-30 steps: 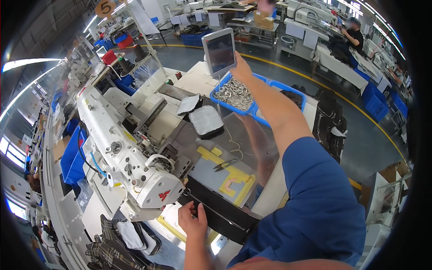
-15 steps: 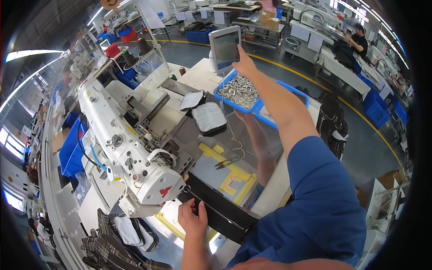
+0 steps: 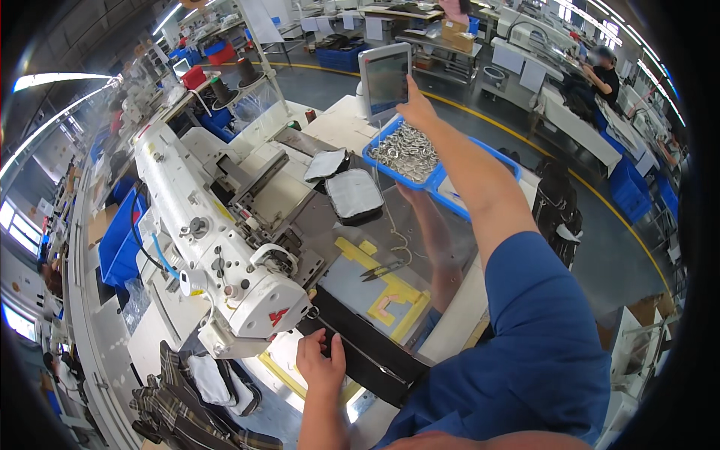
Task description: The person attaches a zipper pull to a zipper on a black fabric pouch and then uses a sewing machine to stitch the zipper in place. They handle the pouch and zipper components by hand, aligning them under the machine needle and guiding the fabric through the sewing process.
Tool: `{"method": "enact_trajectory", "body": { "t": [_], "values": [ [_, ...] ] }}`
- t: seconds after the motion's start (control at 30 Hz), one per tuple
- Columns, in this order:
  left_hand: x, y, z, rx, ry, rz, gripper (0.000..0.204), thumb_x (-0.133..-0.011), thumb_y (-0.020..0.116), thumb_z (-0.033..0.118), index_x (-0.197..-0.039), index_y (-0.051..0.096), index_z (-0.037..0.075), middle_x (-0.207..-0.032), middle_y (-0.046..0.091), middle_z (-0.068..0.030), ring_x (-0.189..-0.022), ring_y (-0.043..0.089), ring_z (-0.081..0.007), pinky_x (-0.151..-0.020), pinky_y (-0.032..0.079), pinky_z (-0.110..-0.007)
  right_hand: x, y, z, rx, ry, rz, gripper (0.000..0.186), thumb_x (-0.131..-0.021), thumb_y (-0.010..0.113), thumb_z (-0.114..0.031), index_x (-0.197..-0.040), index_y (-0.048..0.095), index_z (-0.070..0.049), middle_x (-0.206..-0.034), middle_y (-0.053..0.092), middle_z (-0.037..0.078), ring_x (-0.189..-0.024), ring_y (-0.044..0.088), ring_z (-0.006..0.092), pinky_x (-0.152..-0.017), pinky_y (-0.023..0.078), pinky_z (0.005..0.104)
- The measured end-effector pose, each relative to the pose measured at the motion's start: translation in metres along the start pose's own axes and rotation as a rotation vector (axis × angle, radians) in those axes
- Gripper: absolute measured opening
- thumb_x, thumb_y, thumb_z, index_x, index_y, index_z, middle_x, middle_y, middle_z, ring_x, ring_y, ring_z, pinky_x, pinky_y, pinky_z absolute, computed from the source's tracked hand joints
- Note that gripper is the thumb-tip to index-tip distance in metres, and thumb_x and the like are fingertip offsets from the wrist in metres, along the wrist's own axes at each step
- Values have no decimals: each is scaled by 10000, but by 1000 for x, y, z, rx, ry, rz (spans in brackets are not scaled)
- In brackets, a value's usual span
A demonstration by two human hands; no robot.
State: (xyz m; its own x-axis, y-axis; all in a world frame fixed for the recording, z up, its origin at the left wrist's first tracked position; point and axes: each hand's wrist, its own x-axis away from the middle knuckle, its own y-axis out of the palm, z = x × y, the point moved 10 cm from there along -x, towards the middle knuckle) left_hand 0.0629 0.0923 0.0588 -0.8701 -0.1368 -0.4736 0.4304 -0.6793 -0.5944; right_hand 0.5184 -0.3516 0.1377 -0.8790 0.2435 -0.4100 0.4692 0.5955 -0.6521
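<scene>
My right hand (image 3: 416, 106) reaches up to a small grey-framed screen (image 3: 380, 81), its index finger extended against the screen's right side and the other fingers bent. My left hand (image 3: 321, 360) rests low at centre, fingers loosely curled and apart, holding nothing, by a long black fabric strip (image 3: 364, 352) with a zipper and a metal ring. A white sewing machine (image 3: 187, 214) stands just left of it. Yellow-taped templates (image 3: 397, 319) and thread snips (image 3: 381, 271) lie on the steel plate beside the strip. Below the screen is a blue tray (image 3: 401, 180) of metal rings.
Padded grey-black pieces (image 3: 352, 193) lie mid-table, plaid fabric (image 3: 172, 412) at lower left. A blue bin (image 3: 120, 240) sits left, dark fabric (image 3: 555, 214) right. A thread rack (image 3: 225, 90) stands behind. Co-workers sit across a yellow-lined aisle, including one in black (image 3: 604, 82).
My right index finger has moved a little higher along the screen's edge. The view has shifted slightly, so the scene sits further right. My left hand has stayed by the black strip.
</scene>
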Motion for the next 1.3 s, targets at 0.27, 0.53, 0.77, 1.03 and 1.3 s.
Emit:
{"method": "enact_trajectory", "body": {
  "t": [0.27,0.53,0.77,1.03,1.3],
  "values": [
    [-1,1,2,13,5,-11,236,-844,823,83,-1014,686,-5,-868,677,-135,-705,649,-241,-612,546,-340,-2,2,4,23,39,-70,993,-882,710,-250,-1687,155,-75,-1524,517,301,-1386,532,452,-1151,432,482],
    [0,0,0,9,-5,-7,239,-846,823,88,-1023,693,-6,-871,674,-137,-704,650,-242,-622,551,-341,1,2,-4,37,18,-71,968,-879,695,-243,-1681,182,-64,-1544,496,299,-1398,523,442,-1167,423,464],
    [-1,0,1,0,-10,-16,250,-843,832,97,-1029,696,-1,-881,678,-129,-699,647,-240,-627,555,-342,-7,6,3,57,-11,-64,968,-877,694,-260,-1678,194,-52,-1564,474,303,-1425,498,435,-1189,404,446],
    [-3,3,2,-3,-22,-42,265,-842,838,114,-1046,700,17,-895,686,-134,-724,664,-260,-630,554,-362,-15,9,3,75,-21,-102,988,-874,705,-273,-1676,183,-28,-1540,493,324,-1404,520,442,-1185,410,443],
    [-1,13,5,11,27,-91,282,-841,831,159,-1061,709,32,-905,693,-134,-793,684,-326,-703,553,-415,-39,9,40,160,-65,-99,1064,-865,738,-372,-1691,146,-58,-1430,582,356,-1324,596,460,-1127,453,439]
  ]
}}
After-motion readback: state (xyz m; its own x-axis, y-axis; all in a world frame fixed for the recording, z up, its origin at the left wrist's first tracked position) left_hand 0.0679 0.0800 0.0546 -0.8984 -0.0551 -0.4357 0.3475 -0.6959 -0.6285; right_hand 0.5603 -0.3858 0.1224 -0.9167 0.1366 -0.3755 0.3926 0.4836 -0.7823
